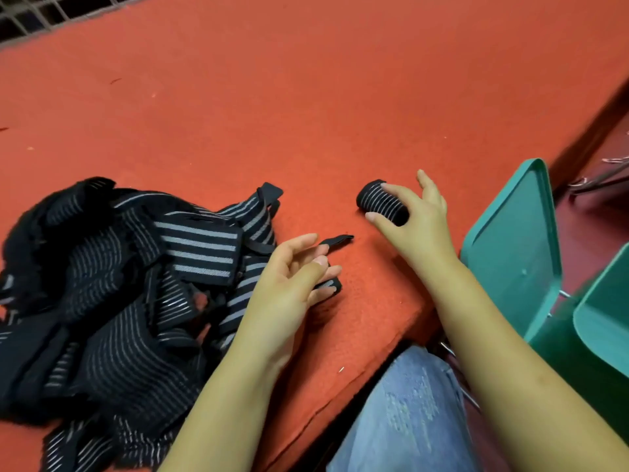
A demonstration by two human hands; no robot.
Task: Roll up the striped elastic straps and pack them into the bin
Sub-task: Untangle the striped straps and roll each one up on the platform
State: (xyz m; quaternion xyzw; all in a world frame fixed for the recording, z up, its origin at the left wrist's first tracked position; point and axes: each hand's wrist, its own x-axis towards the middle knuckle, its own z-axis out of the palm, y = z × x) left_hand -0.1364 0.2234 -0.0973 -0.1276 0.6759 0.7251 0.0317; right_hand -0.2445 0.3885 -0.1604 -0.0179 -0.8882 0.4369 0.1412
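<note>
Felt table (306, 97) red; right hand (413, 216) grip around rolled strap (376, 199); left hand (292, 277) apparently pinching loose strap (332, 286).

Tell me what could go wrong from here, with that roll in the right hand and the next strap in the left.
1. The right hand grips the rolled strap only with fingertips; it may spring open before reaching the green bin.
2. The left hand pinches a strap end that leads into the tangled pile; pulling could drag others along.
3. The bin sits off the table edge, so a dropped roll could fall to the floor.
</note>
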